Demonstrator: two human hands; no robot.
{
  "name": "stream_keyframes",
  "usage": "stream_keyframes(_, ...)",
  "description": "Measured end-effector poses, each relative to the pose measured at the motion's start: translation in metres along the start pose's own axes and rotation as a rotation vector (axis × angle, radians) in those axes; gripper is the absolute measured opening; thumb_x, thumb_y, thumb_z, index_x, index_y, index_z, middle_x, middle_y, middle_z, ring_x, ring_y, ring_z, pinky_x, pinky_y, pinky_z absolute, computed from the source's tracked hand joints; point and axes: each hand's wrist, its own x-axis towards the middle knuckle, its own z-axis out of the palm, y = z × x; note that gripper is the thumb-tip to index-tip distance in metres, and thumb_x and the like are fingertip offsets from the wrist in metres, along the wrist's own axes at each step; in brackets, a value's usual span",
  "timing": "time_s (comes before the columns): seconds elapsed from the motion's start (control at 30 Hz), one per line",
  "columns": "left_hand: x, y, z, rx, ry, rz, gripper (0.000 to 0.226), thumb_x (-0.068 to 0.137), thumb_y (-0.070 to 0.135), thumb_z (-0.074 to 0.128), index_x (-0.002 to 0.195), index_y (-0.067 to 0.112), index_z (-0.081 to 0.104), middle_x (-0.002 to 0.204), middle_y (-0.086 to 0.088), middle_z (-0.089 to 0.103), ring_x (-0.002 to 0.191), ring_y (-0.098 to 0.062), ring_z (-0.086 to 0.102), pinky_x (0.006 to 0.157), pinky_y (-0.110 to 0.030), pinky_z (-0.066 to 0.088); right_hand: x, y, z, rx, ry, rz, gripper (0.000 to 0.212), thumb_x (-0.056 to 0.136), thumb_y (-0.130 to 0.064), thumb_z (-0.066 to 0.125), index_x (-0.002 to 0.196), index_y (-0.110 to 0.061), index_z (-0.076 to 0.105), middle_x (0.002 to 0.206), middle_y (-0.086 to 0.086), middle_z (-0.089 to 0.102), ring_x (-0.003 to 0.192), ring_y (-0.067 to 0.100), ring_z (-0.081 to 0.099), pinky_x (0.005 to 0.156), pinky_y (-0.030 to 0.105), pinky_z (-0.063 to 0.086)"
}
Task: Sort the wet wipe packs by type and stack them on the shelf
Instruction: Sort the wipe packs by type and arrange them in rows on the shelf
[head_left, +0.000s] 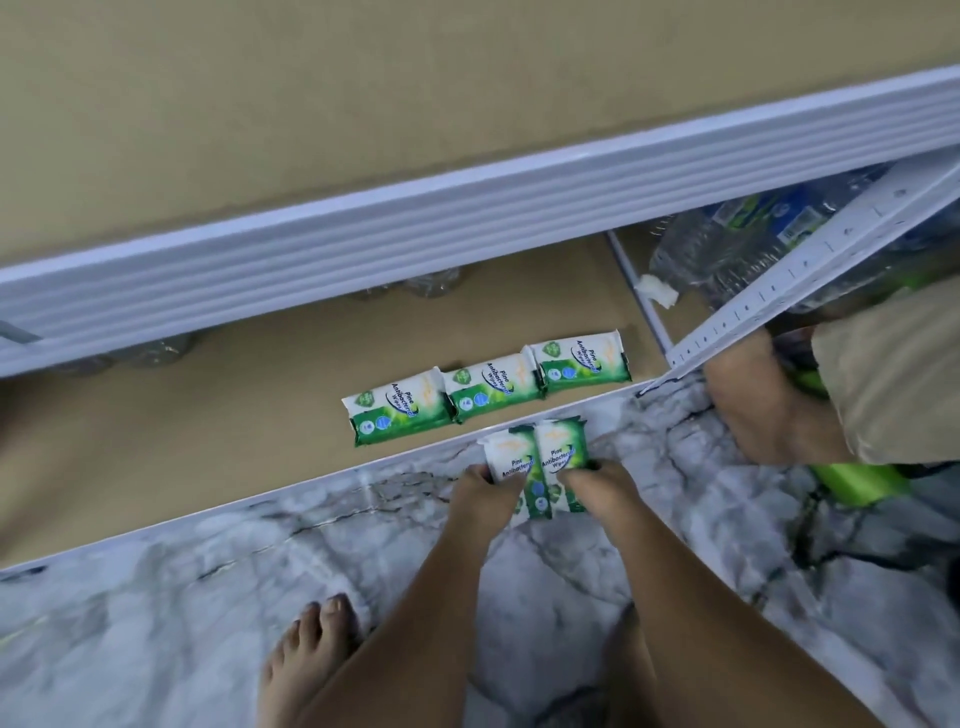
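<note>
Green: three shelved packs (491, 387), two held packs (558, 447).

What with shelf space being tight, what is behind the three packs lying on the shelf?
Bare shelf board, then clear bottles at the back. The upper shelf edge covers all but their bases, hiding how many.

Tan bottom shelf board (208, 415) with a white front edge. Three flat green-and-white plastic wet wipe packs marked "Pine Antibacterial" lie on it in a touching row near the front edge: left pack (397, 413), middle pack (491, 387), right pack (582, 361). Clear plastic bottles (431, 283) stand along the back. A crumpled white paper scrap (657, 296) lies at the right end. The grey-veined marble floor (156, 597) in front bears a bare foot (311, 654).
</note>
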Motion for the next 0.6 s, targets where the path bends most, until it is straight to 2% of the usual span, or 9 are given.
stream_keyframes(0.1, -0.006, -0.003, -0.009, 0.01, -0.04, 0.012, 0.014, 0.082, 0.029, 0.08, 0.084, 0.019, 0.07, 0.074, 0.004, 0.071, 0.063, -0.01, 0.065, 0.058, -0.022, 0.049, -0.013, 0.008, 0.005, 0.022, -0.002, 0.048, 0.024, 0.08, -0.025, 0.077, 0.093, -0.006, 0.072, 0.088, 0.012, 0.072, 0.084, 0.027, 0.067, 0.075, 0.036, 0.053)
stream_keyframes(0.17, -0.016, -0.005, -0.017, 0.043, -0.063, 0.025, 0.027, 0.08, 0.029, 0.083, 0.098, 0.015, 0.069, 0.084, 0.0, 0.073, 0.07, -0.011, 0.069, 0.053, -0.022, 0.05, -0.028, 0.014, 0.007, 0.013, 0.001, 0.065, 0.031, 0.077, -0.027, 0.08, 0.099, -0.005, 0.073, 0.09, 0.013, 0.073, 0.085, 0.028, 0.069, 0.074, 0.035, 0.055)
stream_keyframes(0.23, -0.031, -0.008, -0.026, 0.019, -0.037, 0.013, 0.035, 0.08, 0.026, 0.083, 0.103, 0.013, 0.061, 0.089, -0.002, 0.071, 0.072, -0.013, 0.068, 0.052, -0.023, 0.05, -0.046, 0.019, 0.008, 0.002, 0.02, 0.064, 0.034, 0.075, -0.026, 0.08, 0.1, -0.004, 0.073, 0.087, 0.012, 0.073, 0.082, 0.028, 0.069, 0.072, 0.034, 0.058)
stream_keyframes(0.3, -0.048, -0.01, -0.035, -0.034, -0.018, -0.003, 0.038, 0.079, 0.023, 0.084, 0.106, 0.014, 0.058, 0.093, -0.002, 0.07, 0.075, -0.015, 0.07, 0.053, -0.026, 0.051, -0.069, 0.021, 0.006, 0.043, 0.028, 0.074, 0.035, 0.076, -0.025, 0.08, 0.101, -0.002, 0.072, 0.086, 0.012, 0.072, 0.078, 0.027, 0.068, 0.057, 0.026, 0.056)
stream_keyframes(0.37, -0.068, -0.01, -0.045, -0.052, -0.031, 0.017, 0.032, 0.08, 0.019, 0.083, 0.101, 0.019, 0.059, 0.092, -0.001, 0.071, 0.076, -0.016, 0.07, 0.055, -0.026, 0.051, -0.094, 0.02, 0.002, 0.098, 0.029, 0.088, 0.033, 0.08, -0.022, 0.078, 0.103, 0.0, 0.069, 0.089, 0.013, 0.068, 0.075, 0.025, 0.064, 0.039, 0.017, 0.043)
stream_keyframes(0.47, -0.104, -0.007, -0.061, -0.097, -0.016, 0.03, 0.032, 0.081, 0.013, 0.083, 0.092, 0.026, 0.056, 0.091, 0.002, 0.071, 0.077, -0.016, 0.071, 0.061, -0.027, 0.054, -0.128, 0.015, -0.006, 0.154, 0.054, 0.059, 0.031, 0.082, -0.02, 0.077, 0.104, -0.001, 0.067, 0.09, 0.015, 0.067, 0.073, 0.024, 0.061, 0.032, 0.014, 0.034)
stream_keyframes(0.53, -0.13, -0.006, -0.073, -0.15, 0.004, 0.043, 0.032, 0.076, 0.013, 0.087, 0.094, 0.025, 0.062, 0.091, 0.001, 0.074, 0.081, -0.02, 0.074, 0.073, -0.034, 0.06, -0.152, 0.011, -0.013, 0.166, 0.053, 0.008, 0.026, 0.081, -0.02, 0.079, 0.097, -0.002, 0.069, 0.084, 0.012, 0.069, 0.068, 0.021, 0.063, 0.035, 0.014, 0.04)
stream_keyframes(0.6, -0.151, -0.007, -0.084, -0.192, 0.017, 0.059, 0.041, 0.065, 0.016, 0.091, 0.101, 0.014, 0.071, 0.089, -0.003, 0.077, 0.081, -0.022, 0.076, 0.081, -0.044, 0.061, -0.173, 0.008, -0.018, 0.203, 0.062, -0.044, 0.024, 0.078, -0.019, 0.081, 0.091, -0.001, 0.07, 0.077, 0.01, 0.071, 0.07, 0.024, 0.068, 0.059, 0.026, 0.059)
